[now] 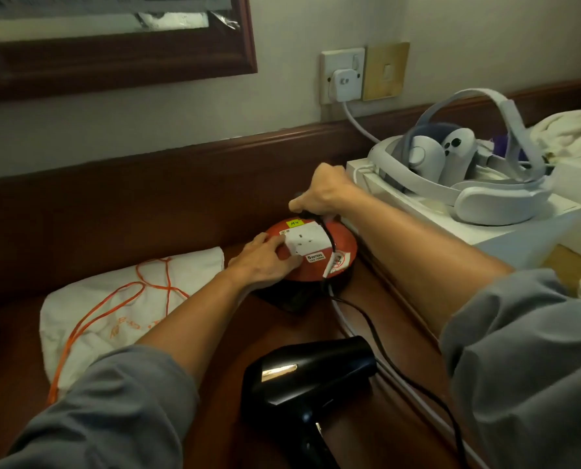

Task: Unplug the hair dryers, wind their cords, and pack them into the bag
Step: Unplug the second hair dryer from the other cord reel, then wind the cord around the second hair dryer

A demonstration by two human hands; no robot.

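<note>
In the middle, the left hand (265, 262) presses flat on the red reel (316, 255); the right hand (323, 194) grips the black plug (299, 211). Next, wind the cord (384, 336).

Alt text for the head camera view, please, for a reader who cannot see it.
A person's right hand grips a black plug just above a red extension reel, while the left hand presses the reel down. A black hair dryer lies on the wooden desk in front, a white drawstring bag to its left.
</note>
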